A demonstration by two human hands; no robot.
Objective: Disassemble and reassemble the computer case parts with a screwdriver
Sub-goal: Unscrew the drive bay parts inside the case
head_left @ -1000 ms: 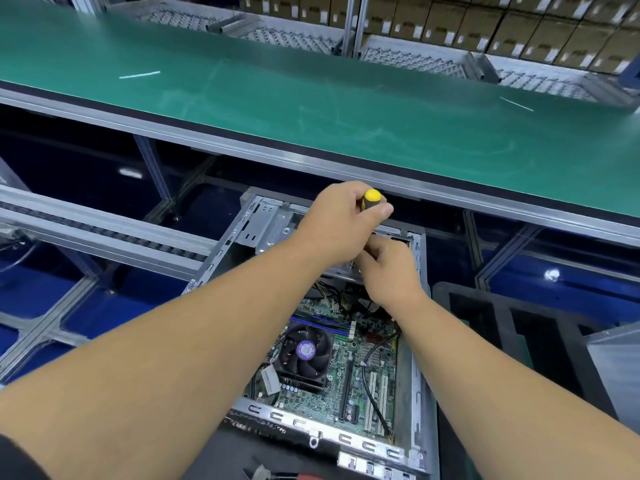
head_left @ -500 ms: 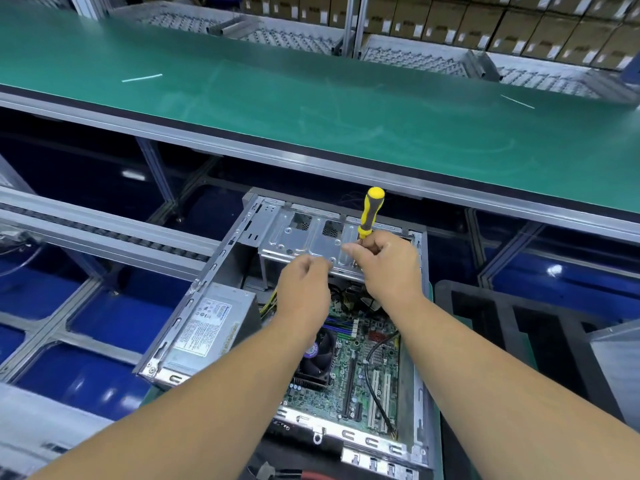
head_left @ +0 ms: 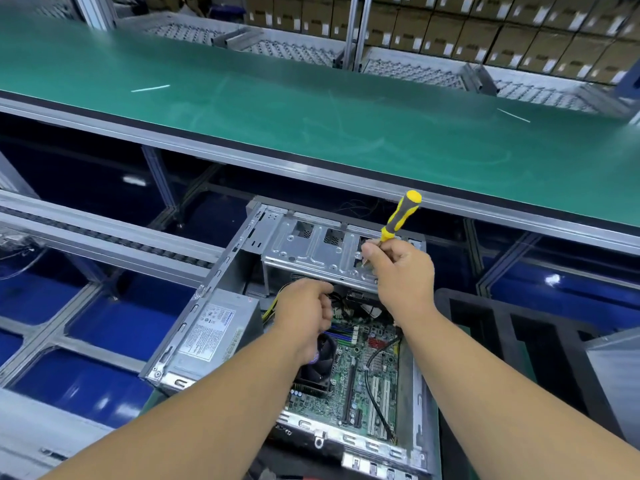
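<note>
An open computer case lies flat below the green bench, its motherboard exposed. At the case's far end sits a silver drive cage. My right hand grips a yellow-and-black screwdriver low on its handle, the handle tilted up to the right and the tip hidden behind my fingers at the cage's right end. My left hand hovers over the cables just below the cage with fingers curled; I cannot see anything in it. A grey power supply fills the case's left side.
A green-topped bench runs across the view above the case. A roller conveyor rail lies to the left. A black foam tray sits right of the case. Cardboard boxes line the back.
My left hand let go of the screwdriver's top and dropped back toward me, over the cables. My right hand keeps the screwdriver at the cage, now tilted more to the right.
</note>
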